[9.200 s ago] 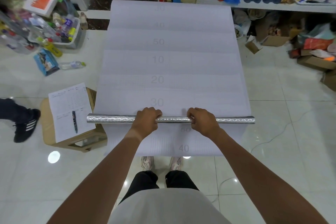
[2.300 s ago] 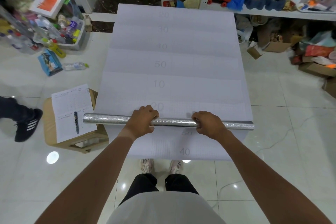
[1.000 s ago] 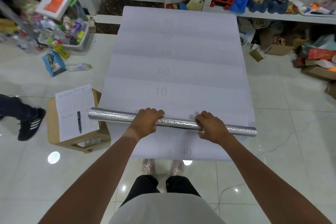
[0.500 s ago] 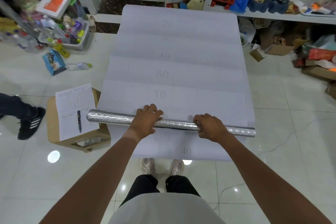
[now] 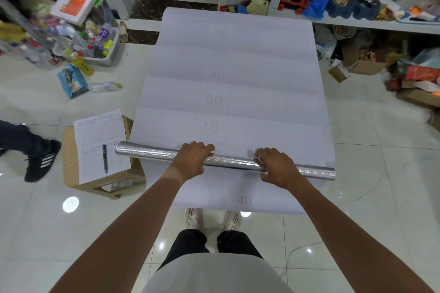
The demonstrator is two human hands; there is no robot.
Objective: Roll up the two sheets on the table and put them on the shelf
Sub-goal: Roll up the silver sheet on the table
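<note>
Rolling was barely begun — both hands, left hand [image 5: 190, 162] and right hand [image 5: 277, 166], curled over the silver roll [image 5: 147, 151] near the desk's near edge; the white sheet [image 5: 238, 83] lay unrolled, the shelf [image 5: 371, 22] unreached.

Silver, crinkle-patterned roll [image 5: 152, 153] under both grips; pale lilac sheet [image 5: 262, 83] beyond with grey numbers. Left of the grips, a tan stool [image 5: 71, 173] carries white printed paper [image 5: 95, 133].
</note>
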